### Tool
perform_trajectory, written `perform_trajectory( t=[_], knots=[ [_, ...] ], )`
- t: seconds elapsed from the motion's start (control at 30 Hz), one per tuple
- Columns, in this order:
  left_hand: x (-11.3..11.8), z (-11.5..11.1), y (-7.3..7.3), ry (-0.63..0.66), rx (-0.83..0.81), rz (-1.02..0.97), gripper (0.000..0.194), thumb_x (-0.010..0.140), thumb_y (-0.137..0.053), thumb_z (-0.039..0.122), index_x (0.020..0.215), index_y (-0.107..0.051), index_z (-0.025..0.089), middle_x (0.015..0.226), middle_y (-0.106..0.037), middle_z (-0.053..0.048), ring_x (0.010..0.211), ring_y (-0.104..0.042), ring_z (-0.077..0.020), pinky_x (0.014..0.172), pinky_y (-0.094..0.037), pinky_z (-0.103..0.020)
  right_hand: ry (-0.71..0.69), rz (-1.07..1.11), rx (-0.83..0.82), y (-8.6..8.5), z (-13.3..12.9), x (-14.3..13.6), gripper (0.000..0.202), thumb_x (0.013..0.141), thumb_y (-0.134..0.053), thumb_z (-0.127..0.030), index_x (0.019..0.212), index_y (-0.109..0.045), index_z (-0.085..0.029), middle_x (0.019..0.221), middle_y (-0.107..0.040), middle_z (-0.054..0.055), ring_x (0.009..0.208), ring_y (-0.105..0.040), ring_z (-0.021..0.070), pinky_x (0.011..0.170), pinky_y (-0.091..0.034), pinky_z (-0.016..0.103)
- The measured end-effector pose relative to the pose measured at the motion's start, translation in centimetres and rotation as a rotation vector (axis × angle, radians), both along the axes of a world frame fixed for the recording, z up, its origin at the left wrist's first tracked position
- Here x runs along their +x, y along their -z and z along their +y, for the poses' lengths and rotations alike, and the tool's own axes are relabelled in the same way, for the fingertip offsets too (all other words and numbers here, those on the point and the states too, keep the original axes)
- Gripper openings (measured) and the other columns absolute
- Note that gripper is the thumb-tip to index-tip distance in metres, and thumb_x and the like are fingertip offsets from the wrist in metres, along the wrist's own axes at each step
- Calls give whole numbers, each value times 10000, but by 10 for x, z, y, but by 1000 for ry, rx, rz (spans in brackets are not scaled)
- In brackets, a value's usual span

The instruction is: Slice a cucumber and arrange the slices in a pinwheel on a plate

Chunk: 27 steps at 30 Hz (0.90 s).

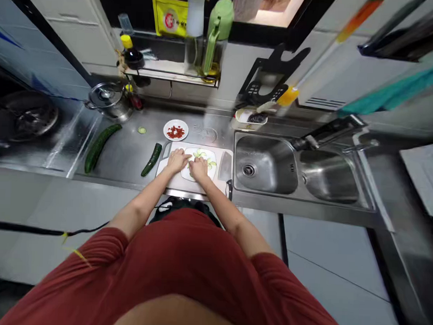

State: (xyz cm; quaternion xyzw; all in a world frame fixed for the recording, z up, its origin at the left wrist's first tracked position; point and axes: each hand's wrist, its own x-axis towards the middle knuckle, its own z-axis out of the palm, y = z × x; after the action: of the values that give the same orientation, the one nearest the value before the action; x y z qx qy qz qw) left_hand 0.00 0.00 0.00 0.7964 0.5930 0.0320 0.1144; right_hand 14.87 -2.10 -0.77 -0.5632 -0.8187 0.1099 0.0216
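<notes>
A white plate (211,177) lies on a pale cutting board (182,184), with thin green-edged cucumber slices (199,153) fanned out on it. At the plate's left edge is my left hand (177,160), its fingers drawn together and pointing inward; what they hold is too small to make out. Over the plate, my right hand (198,168) is closed, its fingertips pinched at a cucumber slice near the plate's left side. A cleaver (225,167) rests on the board to the right, its black handle toward me. Left of the board lies a cut cucumber (152,159).
Beyond the board stands a small plate of chopped red pieces (175,131). A whole cucumber (100,146), a cucumber end (142,130) and a lidded pot (110,101) are on the left. A double sink (268,160) lies right. Bottles stand on a rack (173,72) above.
</notes>
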Motion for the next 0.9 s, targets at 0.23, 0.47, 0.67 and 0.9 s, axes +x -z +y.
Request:
perform_trajectory(
  t=[0.23, 0.47, 0.67, 0.9],
  knots=[
    [2, -3, -3, -24, -15, -31, 364, 912, -469, 364, 1222, -654, 316, 1068, -538, -118, 1070, -456, -295, 927, -342, -421, 8, 1, -44, -3, 0, 0, 317, 962, -414, -265, 1108, -688, -204, 1125, -595, 140, 1080, -429, 287, 885, -293, 406],
    [2, -1, -1, -36, -1, -67, 358, 897, -501, 353, 1213, -661, 299, 1058, -555, -112, 1055, -464, -291, 907, -355, -409, 7, 21, -22, -2, 1, 1, 325, 969, -402, -281, 1089, -698, -216, 1088, -603, 124, 1054, -430, 283, 862, -294, 396],
    [4, -2, -2, -37, 3, -73, 354, 882, -519, 316, 1203, -669, 295, 1070, -558, -113, 1063, -466, -290, 911, -359, -408, -18, 11, -5, -1, 3, 1, 307, 960, -426, -283, 1080, -697, -205, 1083, -600, 123, 1051, -429, 281, 869, -290, 395],
    [5, -1, -1, -53, -4, -70, 354, 879, -519, 291, 1198, -672, 297, 1044, -580, -109, 1061, -472, -289, 917, -354, -406, -18, 1, 13, 0, 3, -4, 299, 945, -435, -252, 1122, -665, -184, 1105, -603, 131, 1066, -427, 288, 872, -296, 397]
  ],
)
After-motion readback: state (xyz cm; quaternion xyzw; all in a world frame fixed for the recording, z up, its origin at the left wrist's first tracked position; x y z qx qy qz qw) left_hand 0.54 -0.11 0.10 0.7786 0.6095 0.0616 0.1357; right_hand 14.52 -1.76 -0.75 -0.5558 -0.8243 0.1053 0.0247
